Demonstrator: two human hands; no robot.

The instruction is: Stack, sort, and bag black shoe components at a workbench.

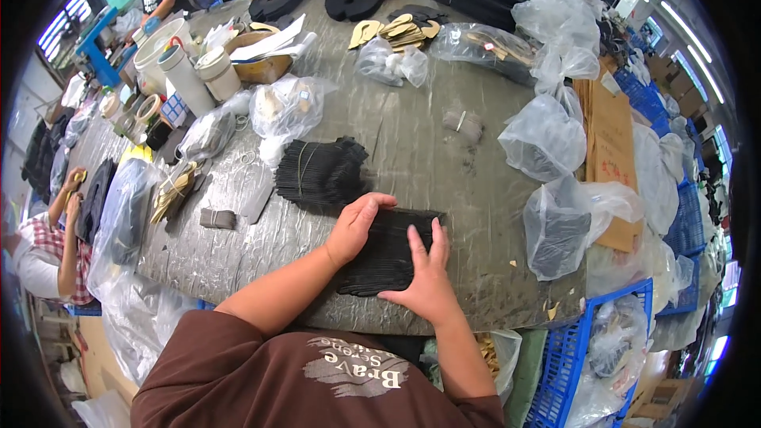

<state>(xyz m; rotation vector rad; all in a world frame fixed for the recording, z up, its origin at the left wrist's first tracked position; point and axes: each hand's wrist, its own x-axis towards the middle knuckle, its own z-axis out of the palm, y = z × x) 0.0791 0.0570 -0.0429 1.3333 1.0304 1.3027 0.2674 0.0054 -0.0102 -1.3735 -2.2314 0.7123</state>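
A stack of thin black ribbed fabric pieces (379, 252) lies on the table in front of me. My left hand (353, 230) is against its left and far side, fingers stretched out. On the right side my right hand (428, 273) rests with fingers spread, its thumb by the near edge and fingertips toward the far edge. Neither hand closes round the stack. Just beyond my left hand, a larger bundle of similar black pieces (321, 170) is tied with a thin band. Whatever is under my palms is hidden.
Left are a small grey bundle (218, 218), banded tan pieces (176, 190) and tubs (218, 71). Plastic bags (547, 135) and cardboard (610, 143) line the right edge. A blue crate (567, 364) stands at lower right. Other people work at far and left edges.
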